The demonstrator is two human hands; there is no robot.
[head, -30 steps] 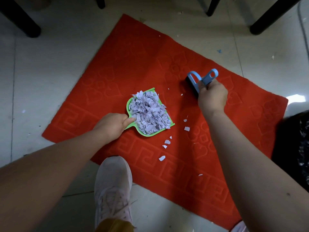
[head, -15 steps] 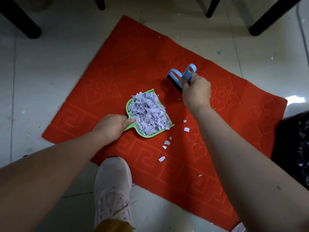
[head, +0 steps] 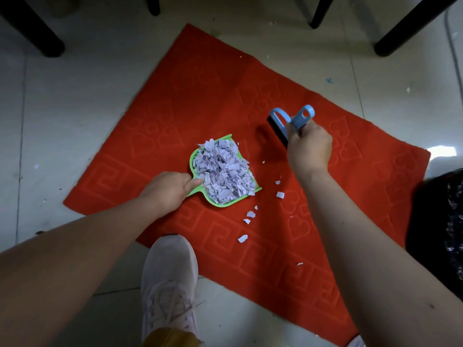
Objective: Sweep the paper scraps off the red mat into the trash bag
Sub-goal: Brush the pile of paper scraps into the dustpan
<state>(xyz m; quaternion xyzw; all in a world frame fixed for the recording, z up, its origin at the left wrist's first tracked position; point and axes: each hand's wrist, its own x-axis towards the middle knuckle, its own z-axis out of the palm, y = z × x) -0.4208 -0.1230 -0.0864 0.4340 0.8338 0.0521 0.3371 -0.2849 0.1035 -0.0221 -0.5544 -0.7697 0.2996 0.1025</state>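
While gripping: left hand round dustpan handle; right hand round brush.

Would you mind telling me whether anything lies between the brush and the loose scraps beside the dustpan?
Nothing visible does. Only bare red mat lies between the brush in the right hand and the scraps beside the dustpan's open edge.

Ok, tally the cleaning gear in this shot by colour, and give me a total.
Green: 1, the dustpan, full of paper scraps, held by the left hand.
Blue: 1, the brush, held by the right hand.
Red: 1, the mat.
Black: 1, the trash bag at the right edge.
Total: 4.
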